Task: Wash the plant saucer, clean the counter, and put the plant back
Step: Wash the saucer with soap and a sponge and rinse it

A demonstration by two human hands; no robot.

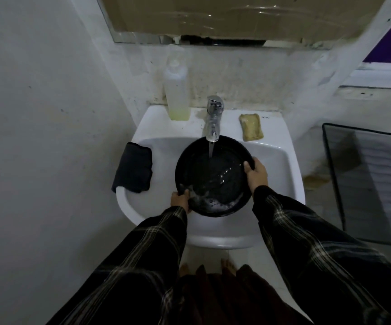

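- Saucer: black, round, held over the sink basin, right under the tap.
- Water runs from the tap onto the saucer's inner face; suds collect at its near-left edge.
- Left hand: grips the near-left rim, thumb over the edge into the suds; fingers hidden beneath the saucer.
- Right hand: grips the right rim, thumb inside, fingers curled round the outside; fingertips hard to make out.
- Both arms in dark plaid sleeves; forearms cover the near sink rim.
- Dark folded cloth drapes over the left sink rim, apart from the saucer.
- Clear bottle on the back ledge left of the tap, a little yellowish liquid at the bottom; top blurred.
- Yellow sponge on the ledge right of the tap.
- Black mesh rack at right, cut off by the frame edge; contents unclear.
- Mirror above, covered with brown sheet, cropped at top.
- Bare toes visible below the sink, mostly hidden by dark clothing.
- Low light; saucer surface detail poor.
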